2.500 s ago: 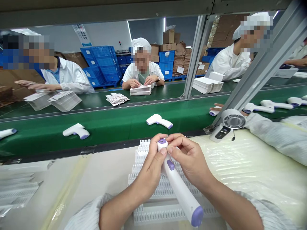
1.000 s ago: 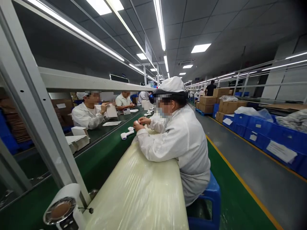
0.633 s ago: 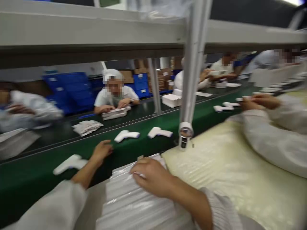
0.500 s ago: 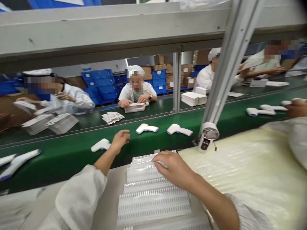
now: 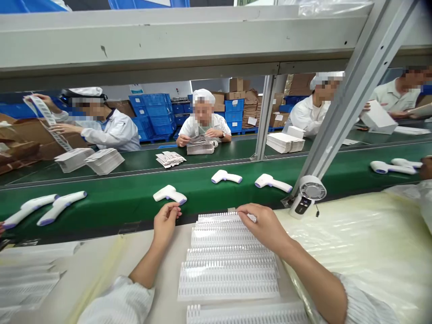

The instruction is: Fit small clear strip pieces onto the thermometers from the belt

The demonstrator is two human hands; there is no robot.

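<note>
My left hand [image 5: 166, 221] rests at the far edge of the table with its fingers curled in and nothing visible in them. Just beyond it a white thermometer gun with a purple tip [image 5: 169, 194] lies on the green belt [image 5: 111, 200]. My right hand [image 5: 265, 227] pinches a small white piece [image 5: 251, 218] at the top right corner of a stack of white ribbed plastic strips [image 5: 227, 270] that lies between my arms.
More thermometer guns [image 5: 226, 176] [image 5: 272, 182] [image 5: 43, 209] lie along the belt. A small white fan [image 5: 310, 194] is clipped to a slanted metal post. Cream plastic sheeting [image 5: 354, 243] covers the table to the right. Several people in white coats handle paper stacks across the belt.
My head swung back from the aisle to the table. The thermometer gun I held now lies on the belt; my left hand drew back to the table edge, my right hand reached the strips.
</note>
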